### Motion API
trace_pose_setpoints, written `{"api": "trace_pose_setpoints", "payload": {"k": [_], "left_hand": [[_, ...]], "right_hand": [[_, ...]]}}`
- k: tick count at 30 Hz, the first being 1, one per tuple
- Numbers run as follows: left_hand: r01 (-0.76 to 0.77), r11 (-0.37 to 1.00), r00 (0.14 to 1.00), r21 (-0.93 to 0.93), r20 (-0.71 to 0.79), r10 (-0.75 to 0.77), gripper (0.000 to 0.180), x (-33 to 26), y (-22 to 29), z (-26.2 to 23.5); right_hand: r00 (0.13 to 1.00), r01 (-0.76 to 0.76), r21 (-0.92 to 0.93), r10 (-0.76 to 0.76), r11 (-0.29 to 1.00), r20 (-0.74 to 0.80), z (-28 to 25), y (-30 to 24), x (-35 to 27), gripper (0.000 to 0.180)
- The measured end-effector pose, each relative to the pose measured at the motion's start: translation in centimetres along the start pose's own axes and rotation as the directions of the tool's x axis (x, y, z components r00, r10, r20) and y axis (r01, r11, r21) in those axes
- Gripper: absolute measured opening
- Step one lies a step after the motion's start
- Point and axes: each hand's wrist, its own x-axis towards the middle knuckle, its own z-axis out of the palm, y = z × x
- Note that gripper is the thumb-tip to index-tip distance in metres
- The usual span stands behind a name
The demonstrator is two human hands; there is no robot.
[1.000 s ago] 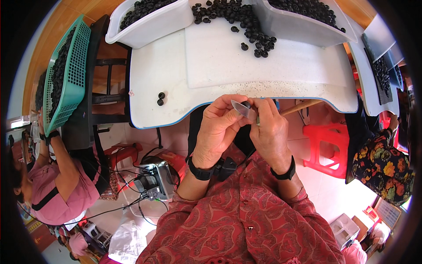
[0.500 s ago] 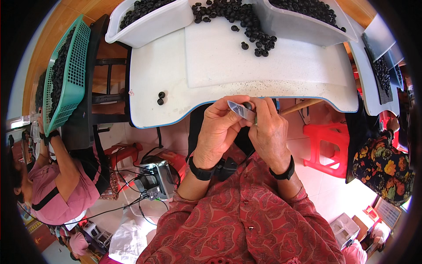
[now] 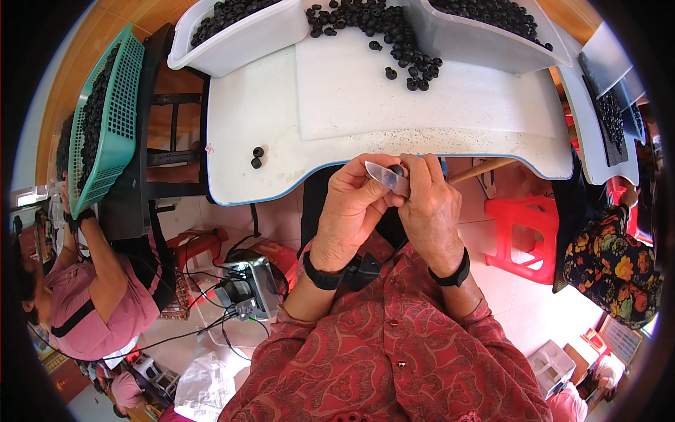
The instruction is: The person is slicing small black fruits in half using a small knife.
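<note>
Over the near edge of the white table [image 3: 253,126], both my hands meet in front of my chest. My right hand [image 3: 434,214] is closed round a small knife [image 3: 384,177], whose short, broad blade points left. Pinched in the fingers of my left hand [image 3: 349,211] is a small black rubber piece [image 3: 396,169], right against the blade. Most of the piece is hidden by the blade and fingers, as is the handle. Two similar round black pieces [image 3: 257,157] lie on the table to the left.
Black pieces fill a white bin [image 3: 246,53] and a grey-white bin [image 3: 485,53]; a loose pile [image 3: 394,35] lies between them. A green basket [image 3: 116,133] stands left, near a person in pink [image 3: 105,302]. A red stool [image 3: 520,235] is at right, cables [image 3: 218,299] below left.
The blade has tilted slightly and reflects light differently beside the black piece. My hands stay almost in the same place.
</note>
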Motion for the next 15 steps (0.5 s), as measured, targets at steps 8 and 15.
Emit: {"api": "trace_pose_setpoints", "payload": {"k": [8,15], "left_hand": [[0.002,0.999,0.997,0.046,-0.079,0.002,0.017,-0.11,-0.05,0.19],[0.014,0.993,0.998,0.115,-0.07,-0.006,0.015,-0.48,-0.08,-0.02]], "right_hand": [[0.999,-0.02,-0.032,0.021,0.999,0.027,0.29,0.18,-0.17,0.024],[0.994,-0.067,-0.054,0.071,0.996,0.082,0.31,0.7,0.15,0.019]]}}
